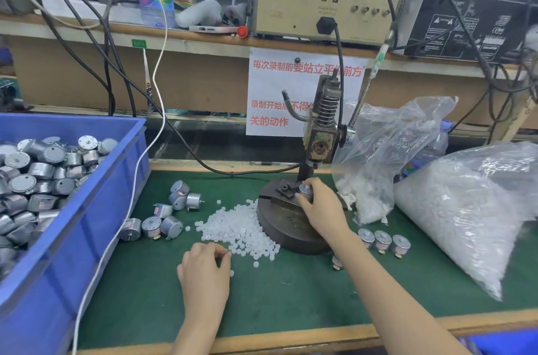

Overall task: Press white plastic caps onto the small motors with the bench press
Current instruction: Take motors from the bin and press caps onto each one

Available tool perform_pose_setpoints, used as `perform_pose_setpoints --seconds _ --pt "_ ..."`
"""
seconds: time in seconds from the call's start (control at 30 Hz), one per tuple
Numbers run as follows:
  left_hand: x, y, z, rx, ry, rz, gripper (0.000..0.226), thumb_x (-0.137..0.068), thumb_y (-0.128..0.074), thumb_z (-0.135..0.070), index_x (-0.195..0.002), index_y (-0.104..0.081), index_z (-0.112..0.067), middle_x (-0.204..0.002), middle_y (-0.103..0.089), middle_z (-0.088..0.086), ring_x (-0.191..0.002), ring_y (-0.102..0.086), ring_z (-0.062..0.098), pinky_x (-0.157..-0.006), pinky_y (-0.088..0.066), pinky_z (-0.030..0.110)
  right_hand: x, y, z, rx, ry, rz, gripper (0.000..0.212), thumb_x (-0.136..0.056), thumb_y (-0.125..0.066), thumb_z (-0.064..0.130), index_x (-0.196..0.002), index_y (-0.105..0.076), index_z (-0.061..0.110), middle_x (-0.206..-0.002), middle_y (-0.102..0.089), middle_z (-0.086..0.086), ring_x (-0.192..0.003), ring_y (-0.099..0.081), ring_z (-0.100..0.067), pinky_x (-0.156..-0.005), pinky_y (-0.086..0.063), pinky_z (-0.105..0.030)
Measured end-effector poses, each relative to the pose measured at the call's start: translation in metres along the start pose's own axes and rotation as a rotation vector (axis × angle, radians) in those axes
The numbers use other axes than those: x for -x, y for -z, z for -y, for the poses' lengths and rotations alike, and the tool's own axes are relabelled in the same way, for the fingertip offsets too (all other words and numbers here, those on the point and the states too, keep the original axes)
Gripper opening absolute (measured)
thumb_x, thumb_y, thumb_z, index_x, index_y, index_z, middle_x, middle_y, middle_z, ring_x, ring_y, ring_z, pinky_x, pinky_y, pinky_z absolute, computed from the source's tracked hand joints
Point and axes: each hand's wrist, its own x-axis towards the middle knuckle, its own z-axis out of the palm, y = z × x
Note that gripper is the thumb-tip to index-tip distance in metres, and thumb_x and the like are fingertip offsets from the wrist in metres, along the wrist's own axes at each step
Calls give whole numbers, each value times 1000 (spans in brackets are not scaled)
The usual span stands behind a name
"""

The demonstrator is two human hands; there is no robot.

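A green mat [291, 290] on a workbench is seen from above, with two bare forearms reaching in from the near edge.

A press [320, 133] stands at the centre, its column rising from a round dark base [285, 223]. The right hand [323, 209] is laid over the far right part of that base. Its fingers and thumb are curled around a motor [305, 189], which is held upright on the fixture just below the ram.

A pile of caps [241, 226] is spread on the mat against the left side of the base. The left hand [205, 270] is placed at the near edge of this pile, knuckles up, fingers curled, thumb and forefinger tips brought together. A cap may be pinched between them, but this cannot be told at this size.

A blue bin [58, 253] heaped with motors is set at the left. Loose motors [163, 218] are scattered on the mat between the bin and the caps. Three more motors [382, 239] are lined up just right of the base, beside the right forearm.

An open clear bag [387, 151] of white parts is slumped right of the press, and a larger full bag [471, 209] is lying further right. A paper sign [276, 92] with red writing is hung behind the press, under a shelf [203, 37] loaded with boxes, bottles and cables.
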Motion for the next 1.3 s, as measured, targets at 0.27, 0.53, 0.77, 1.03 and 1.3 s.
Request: perform_pose_setpoints --seconds 0.27,0.53,0.77,1.03,1.3 --pt "0 0 2 -17 -56 22 4 -86 -60 -20 -87 -64 -21 -93 -57 -4 -93 -49 18 -70 -19 26 32 12 -7 -45 22 -57 24 -86 -65 22 -107 -59 12 -103 -62 -1 -99 -50 -21 -80 -36 -27" --pt "-1 -1 3 8 -103 44 8 -86 -60 -19 -89 -64 -25 -89 -60 -11 -86 -50 15 -70 -21 25 88 51 -49 -281 -230 -156 31 -81 -71 21 -109 -58 23 -99 -60 13 -89 -55 -12 -76 -36 -24" --pt "-1 0 2 13 -104 48 8 -87 -59 -19 -86 -64 -25 -86 -60 -10 -82 -49 14 -69 -19 26 103 55 -67 -102 -247 -68 36 -81 -71 17 -114 -57 13 -102 -60 4 -95 -55 -17 -75 -35 -26" --pt "0 2 2 21 -110 71 9 -87 -58 -18 -88 -64 -25 -81 -55 -11 -84 -50 14 -70 -20 26 103 43 -66 -86 -265 -14 36 -87 -64 18 -120 -54 9 -122 -54 -9 -107 -53 -22 -81 -39 -29" --pt "0 2 1 15 -104 67 11 -90 -54 -18 -91 -63 -24 -79 -51 -11 -84 -49 15 -71 -22 26 98 43 -38 130 0 -162 25 -80 -67 1 -104 -65 2 -110 -60 -14 -102 -54 -34 -84 -40 -34"
